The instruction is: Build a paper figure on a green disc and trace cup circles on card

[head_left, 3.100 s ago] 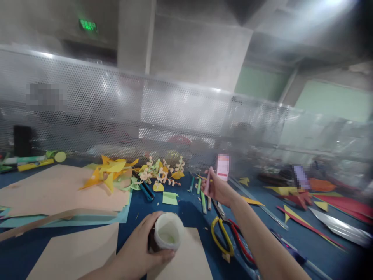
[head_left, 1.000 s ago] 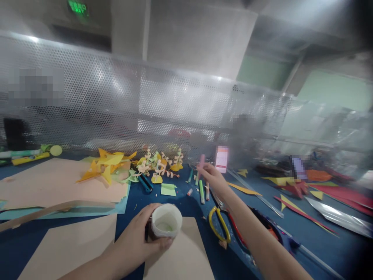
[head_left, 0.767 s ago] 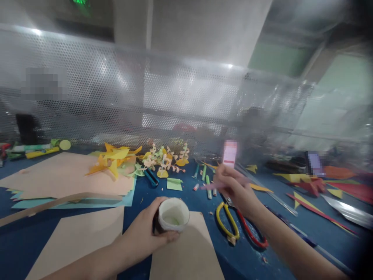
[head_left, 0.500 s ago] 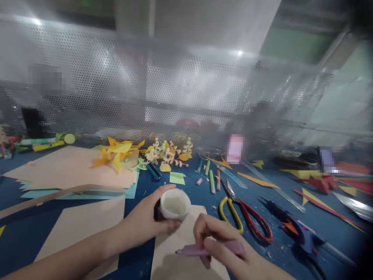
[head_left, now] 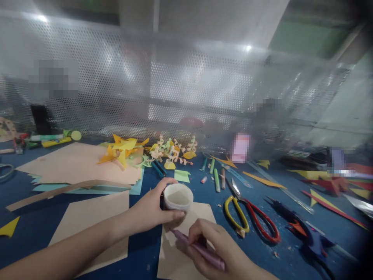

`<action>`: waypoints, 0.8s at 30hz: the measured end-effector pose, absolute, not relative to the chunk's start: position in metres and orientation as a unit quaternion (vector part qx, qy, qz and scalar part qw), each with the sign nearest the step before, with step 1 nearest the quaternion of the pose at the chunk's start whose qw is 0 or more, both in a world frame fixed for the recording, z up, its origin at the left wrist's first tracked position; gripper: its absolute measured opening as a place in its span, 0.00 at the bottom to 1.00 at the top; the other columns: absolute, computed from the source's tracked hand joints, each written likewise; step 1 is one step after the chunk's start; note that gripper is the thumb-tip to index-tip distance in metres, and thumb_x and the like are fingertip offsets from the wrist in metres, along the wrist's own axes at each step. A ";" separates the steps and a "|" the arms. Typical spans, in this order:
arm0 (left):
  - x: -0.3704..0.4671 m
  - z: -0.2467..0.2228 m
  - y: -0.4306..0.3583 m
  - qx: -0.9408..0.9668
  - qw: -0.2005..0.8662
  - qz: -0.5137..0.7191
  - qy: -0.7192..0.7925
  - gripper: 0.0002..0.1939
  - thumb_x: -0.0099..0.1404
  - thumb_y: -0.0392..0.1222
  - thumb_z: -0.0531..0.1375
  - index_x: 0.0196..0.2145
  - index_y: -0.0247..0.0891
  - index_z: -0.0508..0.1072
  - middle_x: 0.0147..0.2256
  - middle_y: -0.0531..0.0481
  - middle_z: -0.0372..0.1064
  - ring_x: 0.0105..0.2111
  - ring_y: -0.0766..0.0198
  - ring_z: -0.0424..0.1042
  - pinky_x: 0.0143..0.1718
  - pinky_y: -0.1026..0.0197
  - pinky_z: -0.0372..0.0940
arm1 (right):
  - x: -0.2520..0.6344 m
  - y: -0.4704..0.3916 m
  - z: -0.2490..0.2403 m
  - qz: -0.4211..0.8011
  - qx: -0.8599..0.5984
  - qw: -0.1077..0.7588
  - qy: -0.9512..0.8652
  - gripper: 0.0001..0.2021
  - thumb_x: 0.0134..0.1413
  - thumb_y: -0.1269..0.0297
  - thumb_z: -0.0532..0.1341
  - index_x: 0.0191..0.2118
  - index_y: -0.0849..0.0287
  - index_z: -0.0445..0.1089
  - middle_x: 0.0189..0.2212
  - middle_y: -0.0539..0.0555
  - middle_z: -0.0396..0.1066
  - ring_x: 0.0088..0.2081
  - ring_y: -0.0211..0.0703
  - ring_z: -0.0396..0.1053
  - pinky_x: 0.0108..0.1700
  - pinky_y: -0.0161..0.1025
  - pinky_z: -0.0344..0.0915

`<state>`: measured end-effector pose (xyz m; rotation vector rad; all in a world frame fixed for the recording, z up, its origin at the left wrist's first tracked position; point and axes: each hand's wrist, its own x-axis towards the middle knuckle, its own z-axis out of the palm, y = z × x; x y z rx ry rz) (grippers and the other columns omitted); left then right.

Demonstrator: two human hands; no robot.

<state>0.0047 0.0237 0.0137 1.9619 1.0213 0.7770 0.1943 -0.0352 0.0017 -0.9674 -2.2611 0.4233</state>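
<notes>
left hand [head_left: 151,208] wrapped round white cup [head_left: 178,198], right hand [head_left: 217,247] gripping purple marker [head_left: 195,247], tip on tan paper [head_left: 175,254], scissors [head_left: 249,216] just right

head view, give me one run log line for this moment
left hand: grips white cup | right hand: holds purple pen, tip near cup base | under both: tan paper sheet | scissors: lying right of cup

A white cup [head_left: 178,197] is standing on tan paper [head_left: 186,237], and the pen [head_left: 198,249] is showing purple. The worktop [head_left: 35,225] is lying dark blue under scissors [head_left: 250,217] with one yellow and one red handle, and the screen [head_left: 175,89] is showing a silver dotted pattern.
</notes>
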 end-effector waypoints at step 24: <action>0.003 0.010 0.026 0.788 0.384 0.301 0.375 0.27 0.51 0.41 0.63 0.46 0.43 0.56 0.41 0.52 0.67 0.39 0.60 0.68 0.38 0.62 0.62 | 0.150 -0.030 -0.013 -0.232 -0.280 0.214 -0.907 0.03 0.44 0.72 0.59 0.29 0.61 0.65 0.23 0.53 0.70 0.26 0.45 0.67 0.26 0.37 0.63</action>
